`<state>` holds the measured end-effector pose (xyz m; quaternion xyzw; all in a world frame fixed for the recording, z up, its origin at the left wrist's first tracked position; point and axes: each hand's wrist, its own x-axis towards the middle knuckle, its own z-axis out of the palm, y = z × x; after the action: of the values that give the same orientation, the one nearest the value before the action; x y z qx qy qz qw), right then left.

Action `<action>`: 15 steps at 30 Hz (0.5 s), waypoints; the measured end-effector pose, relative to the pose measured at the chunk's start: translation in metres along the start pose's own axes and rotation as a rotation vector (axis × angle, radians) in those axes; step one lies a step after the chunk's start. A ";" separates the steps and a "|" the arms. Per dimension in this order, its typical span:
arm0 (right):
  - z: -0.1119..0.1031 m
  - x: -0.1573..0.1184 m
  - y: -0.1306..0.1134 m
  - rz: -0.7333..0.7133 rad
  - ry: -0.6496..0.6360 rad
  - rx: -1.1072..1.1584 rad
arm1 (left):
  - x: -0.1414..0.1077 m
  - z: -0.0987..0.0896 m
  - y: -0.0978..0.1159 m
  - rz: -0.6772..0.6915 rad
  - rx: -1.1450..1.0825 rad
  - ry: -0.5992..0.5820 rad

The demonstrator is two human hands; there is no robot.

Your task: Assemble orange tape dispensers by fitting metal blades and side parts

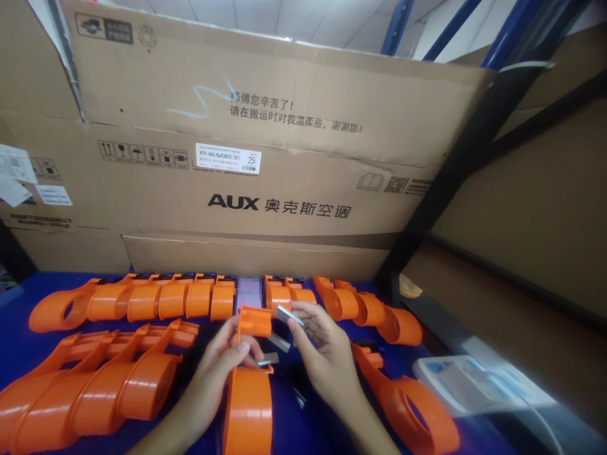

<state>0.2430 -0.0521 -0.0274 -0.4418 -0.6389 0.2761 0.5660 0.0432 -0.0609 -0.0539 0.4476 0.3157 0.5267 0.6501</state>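
My left hand (225,347) is closed around an orange plastic tape dispenser (249,411), its wide ring hanging toward me and its flat head raised. Between the thumb and fingers of my right hand (325,344) is a small shiny metal strip (289,315), just right of the dispenser's head and apart from it. Below lie more loose metal strips (279,342), one of them close by my left fingers. Where the dispenser passes behind my left hand, its middle is hidden.
Several orange dispensers (145,302) line the back of the blue table, with others (149,385) at the left and one (427,414) at the right. A printed cardboard sheet (165,208) stands behind. At the right are a dark metal post (446,164) and a white box (474,382).
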 end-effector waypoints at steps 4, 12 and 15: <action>0.000 -0.001 -0.003 0.008 -0.040 0.007 | -0.001 -0.001 0.001 0.020 0.023 -0.038; -0.003 0.002 -0.005 -0.027 -0.052 -0.065 | -0.002 0.003 0.003 -0.050 -0.058 -0.035; -0.004 0.001 -0.004 -0.042 -0.050 -0.074 | -0.004 0.007 0.005 -0.086 -0.137 -0.010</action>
<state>0.2458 -0.0534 -0.0224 -0.4421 -0.6718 0.2513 0.5386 0.0466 -0.0668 -0.0466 0.3908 0.2948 0.5165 0.7026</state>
